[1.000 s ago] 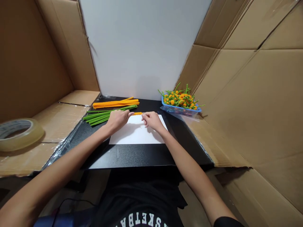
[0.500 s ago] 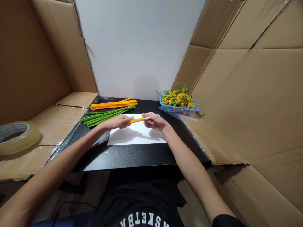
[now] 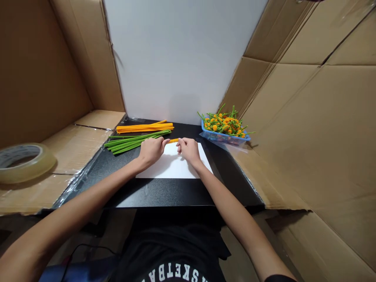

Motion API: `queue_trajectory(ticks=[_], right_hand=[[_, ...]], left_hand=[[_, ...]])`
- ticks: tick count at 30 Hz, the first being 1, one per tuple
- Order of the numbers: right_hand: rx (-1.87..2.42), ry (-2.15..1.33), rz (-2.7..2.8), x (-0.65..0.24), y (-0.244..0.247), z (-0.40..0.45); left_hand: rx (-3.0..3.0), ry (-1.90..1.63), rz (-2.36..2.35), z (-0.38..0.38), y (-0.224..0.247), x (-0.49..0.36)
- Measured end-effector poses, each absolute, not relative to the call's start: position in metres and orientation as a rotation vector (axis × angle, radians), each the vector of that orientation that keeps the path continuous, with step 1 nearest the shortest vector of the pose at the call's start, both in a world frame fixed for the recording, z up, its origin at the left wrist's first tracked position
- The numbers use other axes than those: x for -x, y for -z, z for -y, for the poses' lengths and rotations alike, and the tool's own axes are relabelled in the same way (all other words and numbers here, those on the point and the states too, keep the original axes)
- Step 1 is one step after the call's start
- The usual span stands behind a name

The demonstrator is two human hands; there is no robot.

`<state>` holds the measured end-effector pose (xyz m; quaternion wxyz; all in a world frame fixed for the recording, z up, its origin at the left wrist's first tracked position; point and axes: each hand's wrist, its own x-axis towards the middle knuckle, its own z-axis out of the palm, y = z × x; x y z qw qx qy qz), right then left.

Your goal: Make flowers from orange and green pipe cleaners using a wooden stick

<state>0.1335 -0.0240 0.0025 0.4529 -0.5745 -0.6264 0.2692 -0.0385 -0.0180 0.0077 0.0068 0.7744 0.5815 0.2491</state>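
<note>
An orange pipe cleaner (image 3: 174, 140), wound in a coil, spans the gap between my two hands above a sheet of white paper (image 3: 167, 168). My left hand (image 3: 152, 151) is closed, gripping the coil's left end between thumb and fingers. At the other end my right hand (image 3: 189, 150) pinches the coil, with its fingers curled. The pale stick inside the coil is now hidden by my hands. Just beyond my left hand lie loose green pipe cleaners (image 3: 125, 143), and behind them a bundle of straight orange pipe cleaners (image 3: 143, 128).
At the back right, a blue basket (image 3: 226, 138) is heaped with orange and green pipe-cleaner pieces. A large roll of clear tape (image 3: 44, 164) lies on cardboard at the left. Cardboard walls (image 3: 317, 129) flank the black table (image 3: 164, 192).
My hands have turned so their backs face up more, and the left fingers have curled in. The pale stick end that poked out at my right hand is out of sight.
</note>
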Motion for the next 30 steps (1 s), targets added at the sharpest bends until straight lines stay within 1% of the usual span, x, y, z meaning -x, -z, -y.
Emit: queue_trajectory(ticks=[3, 5, 9, 13, 19, 24, 26, 30], right_hand=[[1.164, -1.114, 1.235, -0.132, -0.001, 0.02], [1.036, -1.212, 1.147, -0.131, 0.0, 0.019], [0.96, -1.109, 1.135, -0.132, 0.001, 0.019], [0.85, -1.118, 1.212, -0.14, -0.001, 0.017], [0.608, -1.065, 1.348, -0.147, -0.019, 0.026], [0.432, -1.086, 1.447, -0.146, -0.037, 0.043], [0.405, -1.088, 1.447, -0.145, -0.04, 0.047], [0.532, -1.05, 1.373, -0.148, -0.039, 0.039]], left_hand=[[-2.098, -0.926, -1.471, 0.009, -0.003, 0.041], [-1.82, -0.883, -1.209, 0.003, -0.001, 0.045], [-1.417, -0.658, -0.842, 0.0, -0.002, 0.052], [-1.209, -0.421, -0.705, 0.003, -0.008, 0.057], [-1.101, -0.283, -0.571, 0.015, -0.019, 0.061], [-1.061, -0.071, -0.364, 0.029, -0.017, 0.053], [-1.058, -0.069, -0.335, 0.032, -0.013, 0.048], [-1.153, -0.283, -0.355, 0.032, -0.008, 0.039]])
